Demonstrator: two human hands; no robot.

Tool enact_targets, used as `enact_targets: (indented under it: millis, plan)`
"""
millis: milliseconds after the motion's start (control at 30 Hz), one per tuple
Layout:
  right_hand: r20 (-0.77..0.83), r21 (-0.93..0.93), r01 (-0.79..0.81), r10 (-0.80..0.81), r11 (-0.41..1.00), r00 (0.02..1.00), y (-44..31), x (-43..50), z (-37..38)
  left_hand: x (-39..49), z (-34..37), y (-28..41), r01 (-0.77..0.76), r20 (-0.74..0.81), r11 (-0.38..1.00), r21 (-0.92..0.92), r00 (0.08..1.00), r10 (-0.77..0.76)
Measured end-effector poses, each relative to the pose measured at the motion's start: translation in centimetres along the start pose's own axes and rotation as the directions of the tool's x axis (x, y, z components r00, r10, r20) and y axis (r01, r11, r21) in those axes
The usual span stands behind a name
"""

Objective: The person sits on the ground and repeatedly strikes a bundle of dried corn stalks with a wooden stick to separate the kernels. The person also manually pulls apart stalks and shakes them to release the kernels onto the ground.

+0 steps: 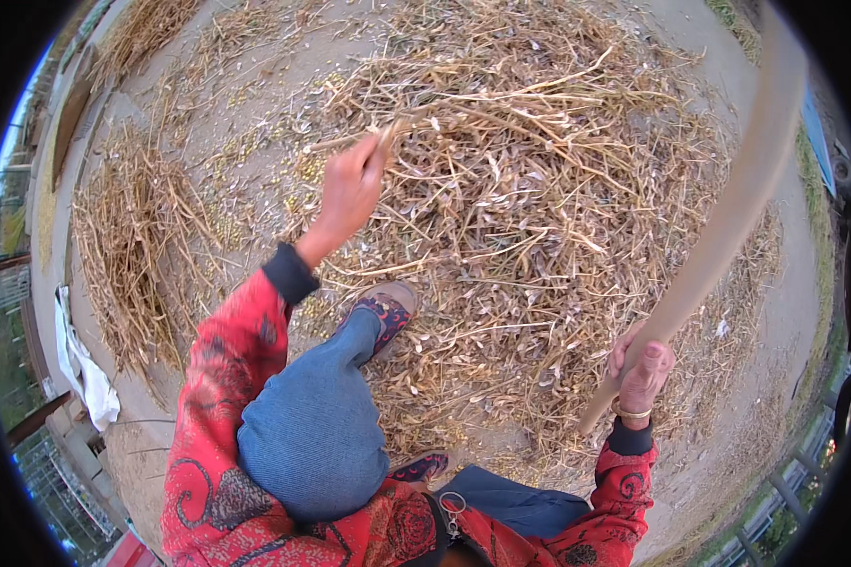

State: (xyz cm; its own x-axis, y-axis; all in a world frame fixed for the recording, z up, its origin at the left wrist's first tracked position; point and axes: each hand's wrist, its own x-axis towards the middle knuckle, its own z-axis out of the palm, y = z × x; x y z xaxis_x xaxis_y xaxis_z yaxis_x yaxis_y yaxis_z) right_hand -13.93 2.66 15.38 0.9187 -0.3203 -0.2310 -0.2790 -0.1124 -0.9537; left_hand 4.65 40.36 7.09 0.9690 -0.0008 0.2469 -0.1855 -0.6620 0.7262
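Observation:
My left hand (353, 183) reaches out over the near-left part of a heap of dried bean stalks and pods (510, 227). Its fingers are closed around some dry stalks (393, 131), blurred at the fingertips. My right hand (642, 372) grips a thick wooden pole (709, 262) close to its lower end. The pole slants up and away to the upper right, running out of the frame. Loose yellowish beans (245, 205), probably soybeans, lie scattered on the ground left of the heap.
A bundle of dry stalks (138, 248) lies on the concrete ground to the left, with another pile (142, 32) at the upper left. A white sheet (85, 368) lies by the left edge. My shoe (390, 308) stands against the heap. Metal fencing (67, 489) shows at the lower left.

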Motion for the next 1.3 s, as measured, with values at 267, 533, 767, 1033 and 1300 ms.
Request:
enact_targets:
  millis: [267, 533, 767, 1033, 1300]
  plan:
    - [-0.012, 0.265, 0.278, -0.285, 0.923, 0.958, -3.8, 2.7, -2.1, 13.3, 4.1, -0.1, -0.107, -0.014, 0.993, -0.051, 0.994, 0.107]
    - [0.079, -0.654, -0.137, 0.247, 0.744, 0.966, 6.9, -0.3, -5.0, 4.2, 2.1, -8.6, -0.034, 0.067, 0.871, 0.49, 0.998, 0.001]
    - [0.096, 0.201, 0.229, -0.252, 0.952, 0.963, -2.5, 4.6, -7.1, 5.9, 1.5, -10.2, -0.076, 0.324, 0.931, 0.357, 0.945, -0.048]
    - [0.081, -0.872, 0.103, -0.067, 0.478, 0.994, 8.1, -1.5, -7.2, 4.7, 1.4, -11.1, -0.002, 0.344, 0.928, 0.373, 0.929, -0.137]
    - [0.123, -0.466, 0.486, -0.49, 0.739, 0.863, 3.0, 2.0, -9.1, 4.8, 1.0, -11.6, -0.049, 0.382, 0.969, 0.244, 0.923, -0.049]
